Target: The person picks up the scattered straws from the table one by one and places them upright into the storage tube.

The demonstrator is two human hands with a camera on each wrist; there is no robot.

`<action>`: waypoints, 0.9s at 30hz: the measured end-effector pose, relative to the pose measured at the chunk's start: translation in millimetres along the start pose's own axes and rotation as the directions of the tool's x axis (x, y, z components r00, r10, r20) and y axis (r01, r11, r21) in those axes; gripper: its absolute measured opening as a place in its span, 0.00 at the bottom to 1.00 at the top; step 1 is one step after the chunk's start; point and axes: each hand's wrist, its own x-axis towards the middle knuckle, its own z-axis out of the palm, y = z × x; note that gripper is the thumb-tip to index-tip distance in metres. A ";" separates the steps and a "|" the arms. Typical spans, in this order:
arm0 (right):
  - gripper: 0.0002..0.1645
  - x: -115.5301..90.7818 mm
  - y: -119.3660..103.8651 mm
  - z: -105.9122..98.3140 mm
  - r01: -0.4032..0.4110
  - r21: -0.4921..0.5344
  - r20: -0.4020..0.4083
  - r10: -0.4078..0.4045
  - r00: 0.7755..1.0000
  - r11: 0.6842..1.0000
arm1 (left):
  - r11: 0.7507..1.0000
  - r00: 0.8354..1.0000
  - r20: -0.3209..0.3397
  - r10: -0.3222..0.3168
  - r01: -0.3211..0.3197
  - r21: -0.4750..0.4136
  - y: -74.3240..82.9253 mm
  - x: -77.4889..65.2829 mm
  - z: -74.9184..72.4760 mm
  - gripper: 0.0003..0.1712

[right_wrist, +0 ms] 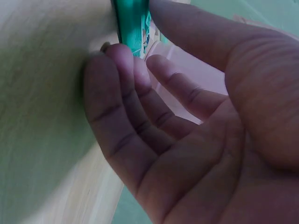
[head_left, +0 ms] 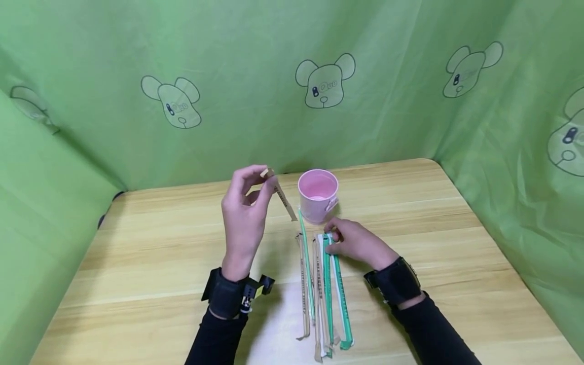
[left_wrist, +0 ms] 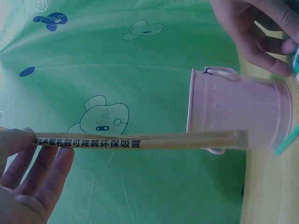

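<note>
My left hand (head_left: pixel 244 218) is raised over the table, pinching one end of a brown paper-wrapped straw (head_left: pixel 285 204). In the left wrist view this wrapped straw (left_wrist: pixel 177 141) shows dark printed lettering, and its far end overlaps the bucket. A small pink bucket (head_left: pixel 311 207) stands upright at the back, its handle hanging at the right side. Just in front of it, my right hand (head_left: pixel 358 244) pinches the far end of a green-wrapped straw (head_left: pixel 327 289) between thumb and fingers. Close up, the green wrapper (right_wrist: pixel 131 23) lies between thumb and fingertips.
Several wrapped straws lie lengthwise on the wooden table (head_left: pixel 159 263): a brown one (head_left: pixel 304 299) at the left, a thin light-green one (head_left: pixel 305 248) and another green one (head_left: pixel 344 309) at the right. Green cloth (head_left: pixel 246 91) with printed bear heads encloses the table's back and sides.
</note>
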 end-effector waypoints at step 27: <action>0.23 0.1 -4.1 7.4 0.034 0.006 -0.063 -0.034 0.997 0.999 | 0.981 0.968 -0.179 0.177 -0.189 -0.049 -6.5 14.5 33.9 0.14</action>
